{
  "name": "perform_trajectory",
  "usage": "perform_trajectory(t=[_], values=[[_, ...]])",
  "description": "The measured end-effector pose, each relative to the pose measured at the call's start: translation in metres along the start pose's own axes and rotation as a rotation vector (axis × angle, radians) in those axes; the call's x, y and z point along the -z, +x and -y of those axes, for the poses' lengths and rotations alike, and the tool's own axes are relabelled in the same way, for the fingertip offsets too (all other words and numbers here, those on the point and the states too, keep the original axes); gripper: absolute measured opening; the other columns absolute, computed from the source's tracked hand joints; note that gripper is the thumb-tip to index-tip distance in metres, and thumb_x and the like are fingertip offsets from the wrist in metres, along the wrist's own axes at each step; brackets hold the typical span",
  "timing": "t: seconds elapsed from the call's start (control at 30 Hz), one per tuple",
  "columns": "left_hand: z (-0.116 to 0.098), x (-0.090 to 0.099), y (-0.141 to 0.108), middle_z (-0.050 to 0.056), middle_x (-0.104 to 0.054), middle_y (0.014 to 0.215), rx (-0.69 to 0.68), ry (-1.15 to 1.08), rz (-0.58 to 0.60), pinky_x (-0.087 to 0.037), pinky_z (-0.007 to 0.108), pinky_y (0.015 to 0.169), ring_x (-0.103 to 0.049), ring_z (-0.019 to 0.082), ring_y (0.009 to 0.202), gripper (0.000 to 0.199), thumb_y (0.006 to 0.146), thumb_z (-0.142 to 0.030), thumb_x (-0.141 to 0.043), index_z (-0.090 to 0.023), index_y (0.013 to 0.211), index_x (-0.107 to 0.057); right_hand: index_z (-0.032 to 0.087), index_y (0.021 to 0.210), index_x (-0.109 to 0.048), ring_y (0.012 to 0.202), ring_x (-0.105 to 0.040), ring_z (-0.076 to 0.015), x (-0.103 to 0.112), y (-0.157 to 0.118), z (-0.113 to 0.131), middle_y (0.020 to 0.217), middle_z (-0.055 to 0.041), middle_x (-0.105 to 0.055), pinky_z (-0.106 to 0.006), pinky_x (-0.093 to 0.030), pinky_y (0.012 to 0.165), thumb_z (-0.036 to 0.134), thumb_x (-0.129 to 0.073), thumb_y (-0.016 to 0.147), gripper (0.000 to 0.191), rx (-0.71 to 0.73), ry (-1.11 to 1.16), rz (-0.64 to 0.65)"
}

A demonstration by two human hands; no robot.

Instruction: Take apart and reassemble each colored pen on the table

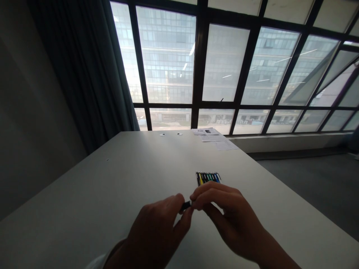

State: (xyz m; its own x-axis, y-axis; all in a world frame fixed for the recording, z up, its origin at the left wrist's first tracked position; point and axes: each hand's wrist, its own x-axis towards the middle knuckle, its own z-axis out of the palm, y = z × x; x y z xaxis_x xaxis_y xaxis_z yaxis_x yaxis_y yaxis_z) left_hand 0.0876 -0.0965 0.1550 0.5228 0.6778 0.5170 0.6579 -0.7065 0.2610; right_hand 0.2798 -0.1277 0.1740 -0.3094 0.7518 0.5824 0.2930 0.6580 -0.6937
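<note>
Above the white table, my left hand [162,224] is closed round a short dark stick that looks like a pen [186,206], with only a small length showing. The fingers of my right hand [227,209] pinch the light-coloured end of the same pen, so both hands meet on it. Just beyond my right hand lies a row of pens [206,177] side by side, in black, yellow, green and blue. My right fingers hide the near part of that row. Most of the held pen is covered by my left fingers.
The white table [84,198] stretches away to a large window. Papers [214,138] lie at its far right edge, with two small white round pieces [162,135] at the far end. A dark curtain [92,74] hangs on the left; grey floor [314,179] shows on the right.
</note>
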Motion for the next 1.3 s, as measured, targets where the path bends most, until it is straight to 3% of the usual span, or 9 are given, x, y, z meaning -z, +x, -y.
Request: perform_trajectory(t=[0.3,0.5,0.6,0.73,0.9,1.0,1.17,1.3], values=[[0.001,0.004,0.0,-0.004,-0.057,0.054,0.062,0.012,0.016,-0.03,0.025,0.046,-0.049,0.012,0.043,0.036,0.095,-0.04,-0.048,-0.021,0.065,-0.05,0.023,0.105,-0.068,0.083,-0.065,-0.013,-0.002,-0.003,-0.001,0.092,-0.0012,-0.071,-0.024,-0.051,0.076,0.013,-0.061,0.092,0.018,-0.042,-0.1,-0.066],[0.001,0.003,0.001,-0.004,-0.051,0.054,0.075,-0.005,0.029,-0.026,0.025,0.047,-0.042,0.01,0.044,0.034,0.094,-0.033,-0.045,-0.021,0.062,-0.043,0.022,0.099,-0.068,0.078,-0.064,-0.0128,0.003,0.0,-0.001,0.088,-0.0005,-0.07,-0.024,-0.05,0.073,0.017,-0.061,0.092,0.011,-0.091,-0.156,-0.059],[0.004,0.002,0.001,-0.005,-0.046,0.054,0.105,-0.019,0.063,-0.025,0.026,0.049,-0.038,0.01,0.045,0.033,0.094,-0.032,-0.043,-0.021,0.063,-0.04,0.02,0.095,-0.067,0.073,-0.062,-0.0139,0.007,-0.009,-0.024,0.083,-0.0015,-0.068,-0.025,-0.049,0.066,0.018,-0.06,0.09,0.008,-0.253,-0.259,-0.039],[0.008,-0.005,0.002,-0.005,-0.043,0.057,0.139,-0.025,0.106,-0.024,0.027,0.053,-0.036,0.011,0.048,0.031,0.095,-0.032,-0.04,-0.021,0.066,-0.039,0.015,0.082,-0.066,0.069,-0.058,-0.0169,0.0,-0.048,-0.083,0.079,-0.0055,-0.066,-0.028,-0.045,0.064,0.011,-0.058,0.084,0.009,-0.534,-0.514,0.115],[0.01,-0.014,0.006,-0.005,-0.04,0.057,0.184,-0.018,0.177,-0.023,0.028,0.055,-0.035,0.012,0.049,0.032,0.096,-0.036,-0.036,-0.022,0.067,-0.036,0.014,0.074,-0.064,0.074,-0.058,-0.0186,-0.015,-0.085,-0.138,0.077,-0.0073,-0.065,-0.029,-0.042,0.07,0.003,-0.056,0.077,0.014,-0.589,-0.645,0.196],[0.012,-0.017,0.009,-0.004,-0.043,0.059,0.207,-0.022,0.201,-0.025,0.028,0.055,-0.039,0.013,0.05,0.031,0.097,-0.037,-0.034,-0.022,0.071,-0.039,0.014,0.076,-0.065,0.076,-0.058,-0.0186,-0.018,-0.085,-0.147,0.08,-0.008,-0.065,-0.028,-0.042,0.072,0.002,-0.055,0.076,0.016,-0.589,-0.649,0.177],[0.017,-0.024,0.009,-0.003,-0.054,0.066,0.213,-0.079,0.227,-0.03,0.027,0.057,-0.05,0.015,0.054,0.022,0.099,-0.038,-0.033,-0.023,0.096,-0.049,0.012,0.087,-0.067,0.075,-0.059,-0.0184,-0.014,-0.084,-0.148,0.083,-0.0086,-0.066,-0.028,-0.044,0.072,0.004,-0.057,0.078,0.015,-0.615,-0.642,0.155],[0.019,-0.034,0.009,-0.001,-0.059,0.073,0.157,-0.099,0.261,-0.035,0.027,0.059,-0.054,0.016,0.058,0.022,0.101,-0.038,-0.034,-0.024,0.096,-0.05,0.012,0.095,-0.067,0.071,-0.06,-0.0176,-0.009,-0.084,-0.137,0.085,-0.0083,-0.067,-0.03,-0.047,0.07,0.012,-0.062,0.082,0.014,-0.623,-0.559,0.074]])
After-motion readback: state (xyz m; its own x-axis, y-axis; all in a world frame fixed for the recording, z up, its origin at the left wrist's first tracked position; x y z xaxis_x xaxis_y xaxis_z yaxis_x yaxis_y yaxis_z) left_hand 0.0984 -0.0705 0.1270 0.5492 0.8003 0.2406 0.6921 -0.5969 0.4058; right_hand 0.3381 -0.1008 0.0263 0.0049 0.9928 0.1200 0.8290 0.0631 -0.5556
